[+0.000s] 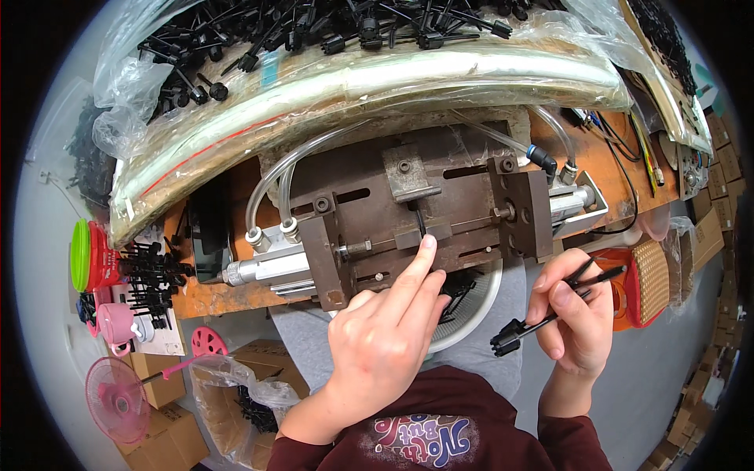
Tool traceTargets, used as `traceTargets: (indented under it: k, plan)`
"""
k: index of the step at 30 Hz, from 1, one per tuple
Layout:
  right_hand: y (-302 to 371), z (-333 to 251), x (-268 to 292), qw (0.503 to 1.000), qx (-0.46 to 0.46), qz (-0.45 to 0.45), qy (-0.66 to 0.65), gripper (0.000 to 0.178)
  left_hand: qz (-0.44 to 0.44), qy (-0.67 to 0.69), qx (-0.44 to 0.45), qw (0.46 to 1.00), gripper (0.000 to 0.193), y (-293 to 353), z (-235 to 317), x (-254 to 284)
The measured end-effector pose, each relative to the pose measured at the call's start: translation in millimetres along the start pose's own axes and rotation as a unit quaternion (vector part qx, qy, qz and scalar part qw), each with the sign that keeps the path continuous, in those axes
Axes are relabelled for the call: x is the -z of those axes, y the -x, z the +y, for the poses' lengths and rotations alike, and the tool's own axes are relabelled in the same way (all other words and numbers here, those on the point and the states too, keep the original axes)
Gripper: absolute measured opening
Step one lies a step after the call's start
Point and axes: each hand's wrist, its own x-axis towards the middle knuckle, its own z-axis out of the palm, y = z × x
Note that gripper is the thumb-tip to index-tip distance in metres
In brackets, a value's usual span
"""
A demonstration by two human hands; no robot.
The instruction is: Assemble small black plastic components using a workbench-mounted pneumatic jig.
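My left hand [385, 334] reaches over the front of a dark metal clamping fixture [463, 177]. Its index finger is stretched out, with the tip at a thin black stem [420, 216] that stands in the fixture's middle; the thumb is hidden. To the right of the fixture, my right hand [577, 310] is closed around black stemmed plastic parts. One of them points down and left, showing a slotted, wider head [509, 337]. Other stems stick out between the thumb and fingers, so how many I hold is unclear.
Air cylinders [279, 269] [569, 202] with clear hoses flank the fixture on an orange-brown bench [228, 297]. Behind it, a plastic-wrapped rim [377, 82] borders a heap of black parts [369, 27]. A white basin [471, 318] sits below; a pink fan [118, 399] stands left.
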Motion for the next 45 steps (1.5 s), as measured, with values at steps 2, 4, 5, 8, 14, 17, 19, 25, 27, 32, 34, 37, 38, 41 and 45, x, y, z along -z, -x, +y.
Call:
traceTargets:
  k: [2, 4, 5, 8, 14, 17, 19, 25, 27, 32, 34, 37, 38, 41, 45]
  plan:
    - [0, 2, -3, 1.0, -0.019, 0.009, 0.013, 0.012, 0.017, 0.132, 0.005, 0.991, 0.037, 1, 2, 4]
    - [2, 4, -8, 0.998, -0.049, 0.016, 0.03, 0.011, 0.0, 0.258, 0.009, 0.966, 0.049, 0, 12, 19]
    - [1, 6, -11, 0.998, -0.058, 0.006, 0.024, 0.011, 0.006, 0.281, -0.011, 0.96, 0.048, 2, 13, 19]
    - [-1, 12, -15, 0.997, -0.078, -0.022, 0.009, 0.011, 0.016, 0.297, -0.062, 0.953, 0.043, 10, 8, 16]
    - [-5, 8, -8, 0.999, 0.001, 0.019, 0.044, 0.017, -0.004, 0.367, -0.075, 0.927, 0.04, 17, 10, 33]
    - [-5, 8, -6, 0.988, 0.115, 0.08, 0.07, 0.017, 0.051, 0.24, -0.042, 0.968, 0.035, 26, 12, 33]
    - [-5, 8, -2, 0.985, 0.14, 0.087, 0.053, 0.018, 0.094, 0.136, -0.033, 0.986, 0.03, 26, 9, 22]
    - [-2, 12, -2, 0.992, 0.107, 0.057, 0.023, 0.019, 0.073, 0.057, -0.021, 0.995, 0.032, 16, -3, -15]
    - [-2, 14, -1, 0.993, 0.099, 0.054, 0.02, 0.019, 0.074, 0.006, -0.031, 0.997, 0.031, 14, -2, -18]
    - [-1, 16, 2, 0.995, 0.085, 0.045, 0.007, 0.019, 0.09, -0.053, -0.042, 0.994, 0.03, 10, 0, -23]
    - [-1, 17, 3, 0.996, 0.082, 0.046, 0.003, 0.019, 0.1, -0.056, -0.048, 0.992, 0.024, 7, -2, -24]
    - [-2, 16, 1, 0.996, 0.079, 0.052, -0.002, 0.019, 0.118, -0.055, -0.062, 0.99, 0.015, 3, -6, -26]
    - [-2, 16, 1, 0.996, 0.077, 0.051, -0.004, 0.019, 0.119, -0.057, -0.061, 0.989, 0.014, 3, -5, -26]
    - [-2, 17, 3, 0.996, 0.08, 0.048, -0.007, 0.021, 0.121, -0.059, -0.059, 0.989, 0.013, 3, -5, -27]
    - [-3, 17, 5, 0.995, 0.09, 0.04, -0.018, 0.024, 0.086, -0.053, -0.029, 0.994, 0.029, 5, -1, -24]
